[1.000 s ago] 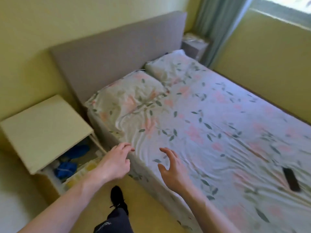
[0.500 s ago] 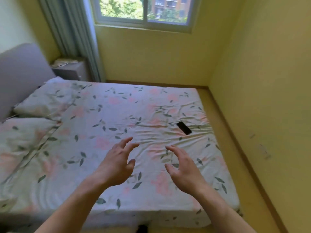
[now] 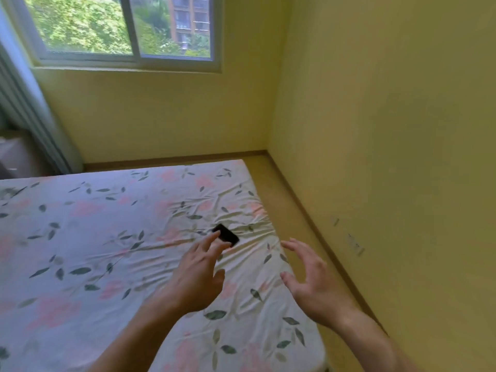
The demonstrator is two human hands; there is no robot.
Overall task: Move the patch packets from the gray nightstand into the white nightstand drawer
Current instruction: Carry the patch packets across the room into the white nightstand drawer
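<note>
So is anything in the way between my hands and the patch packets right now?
Cannot tell: no patch packets show in this view. The left hand and right hand hover open over the floral bed, with only a black phone lying there; a gray furniture corner peeks past the bed's far left side.

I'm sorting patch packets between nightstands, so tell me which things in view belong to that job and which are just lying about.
Job:
- left hand, open, holding nothing
- right hand, open, holding nothing
- no packets or drawer in view

Lying about:
- black phone on the floral bed sheet
- curtain
- window
</note>
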